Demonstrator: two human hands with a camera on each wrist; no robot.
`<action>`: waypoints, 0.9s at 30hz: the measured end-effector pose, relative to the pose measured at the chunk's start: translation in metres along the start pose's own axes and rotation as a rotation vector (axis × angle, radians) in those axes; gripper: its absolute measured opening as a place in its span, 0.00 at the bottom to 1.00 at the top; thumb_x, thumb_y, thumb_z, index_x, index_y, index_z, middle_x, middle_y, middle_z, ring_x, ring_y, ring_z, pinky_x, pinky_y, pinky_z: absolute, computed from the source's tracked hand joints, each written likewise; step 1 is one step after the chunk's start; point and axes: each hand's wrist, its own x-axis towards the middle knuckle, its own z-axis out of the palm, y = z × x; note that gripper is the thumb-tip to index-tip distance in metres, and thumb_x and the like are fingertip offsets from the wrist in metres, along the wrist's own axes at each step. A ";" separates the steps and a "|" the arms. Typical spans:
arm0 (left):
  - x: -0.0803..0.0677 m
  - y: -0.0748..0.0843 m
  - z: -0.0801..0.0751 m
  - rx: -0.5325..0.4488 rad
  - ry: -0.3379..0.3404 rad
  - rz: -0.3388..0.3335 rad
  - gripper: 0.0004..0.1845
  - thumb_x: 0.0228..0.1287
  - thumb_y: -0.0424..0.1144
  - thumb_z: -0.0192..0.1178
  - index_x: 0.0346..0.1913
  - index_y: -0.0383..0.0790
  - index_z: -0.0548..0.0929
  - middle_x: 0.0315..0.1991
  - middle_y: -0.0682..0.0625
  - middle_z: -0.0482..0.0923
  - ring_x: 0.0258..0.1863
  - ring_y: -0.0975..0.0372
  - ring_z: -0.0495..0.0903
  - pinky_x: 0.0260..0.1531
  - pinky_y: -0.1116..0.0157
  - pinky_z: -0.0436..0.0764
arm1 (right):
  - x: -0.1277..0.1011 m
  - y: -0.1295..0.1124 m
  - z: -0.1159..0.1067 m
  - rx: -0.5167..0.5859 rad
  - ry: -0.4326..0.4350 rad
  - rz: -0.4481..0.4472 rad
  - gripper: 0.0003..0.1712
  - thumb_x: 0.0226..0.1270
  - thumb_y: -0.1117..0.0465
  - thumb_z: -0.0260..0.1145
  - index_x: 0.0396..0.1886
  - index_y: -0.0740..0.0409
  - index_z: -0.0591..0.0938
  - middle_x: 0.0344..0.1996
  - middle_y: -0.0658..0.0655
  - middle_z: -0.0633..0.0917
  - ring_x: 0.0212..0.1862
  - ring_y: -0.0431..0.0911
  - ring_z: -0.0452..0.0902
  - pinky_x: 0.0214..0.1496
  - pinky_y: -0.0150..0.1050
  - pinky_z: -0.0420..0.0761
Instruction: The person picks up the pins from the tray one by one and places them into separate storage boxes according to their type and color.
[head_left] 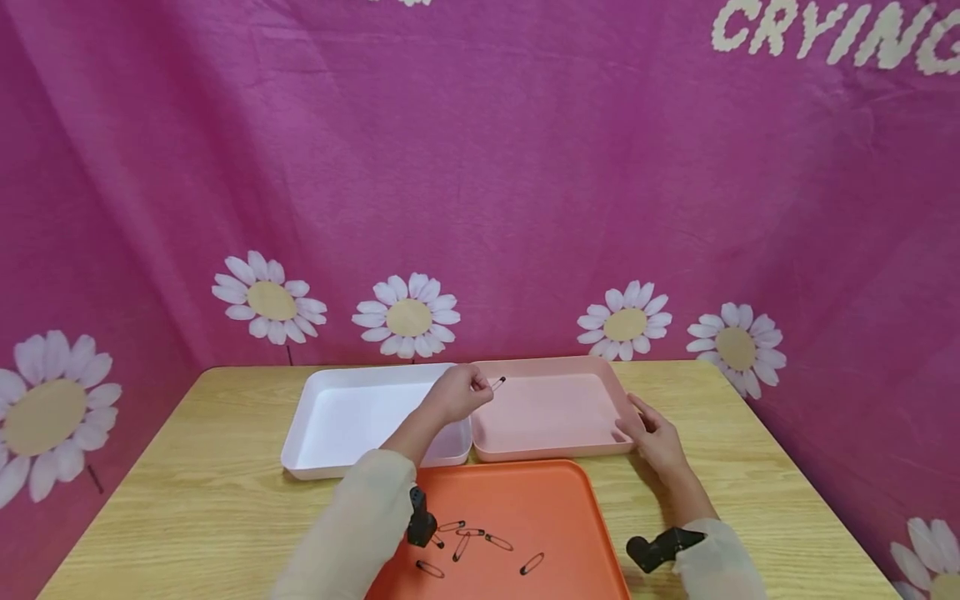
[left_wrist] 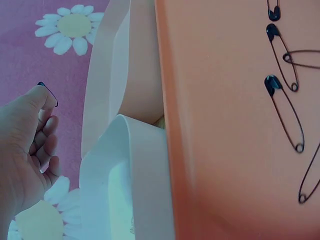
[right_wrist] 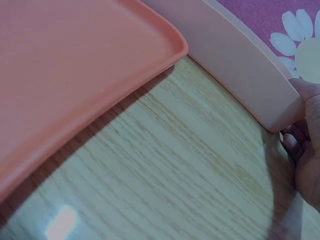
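Observation:
My left hand [head_left: 459, 392] pinches a black safety pin [head_left: 498, 382] and holds it over the left edge of the pale pink tray [head_left: 592, 372]. The left wrist view shows the pin [left_wrist: 48, 93] at the tip of my thumb, with the other fingers [left_wrist: 44, 145] curled. My right hand [head_left: 651, 433] holds the pink tray's front right corner, thumb on the rim; its fingers [right_wrist: 300, 145] lie against the tray's outer wall [right_wrist: 240, 55]. An orange tray [head_left: 540, 492] in front carries several black safety pins [head_left: 480, 542]. A white tray [head_left: 322, 400] stands left of the pink one.
The trays stand on a wooden table [head_left: 195, 500] backed by a pink cloth with daisies [head_left: 406, 317]. Black wrist camera mounts [head_left: 660, 548] sit on both forearms. Bare wood lies left of the white tray and right of the pink tray.

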 end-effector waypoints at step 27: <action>0.005 -0.007 0.031 0.103 0.066 -0.101 0.05 0.55 0.37 0.58 0.26 0.42 0.83 0.24 0.53 0.74 0.27 0.63 0.70 0.28 0.67 0.71 | 0.001 0.000 0.002 0.093 0.008 0.022 0.38 0.65 0.63 0.61 0.72 0.57 0.57 0.61 0.67 0.65 0.45 0.29 0.68 0.46 0.30 0.81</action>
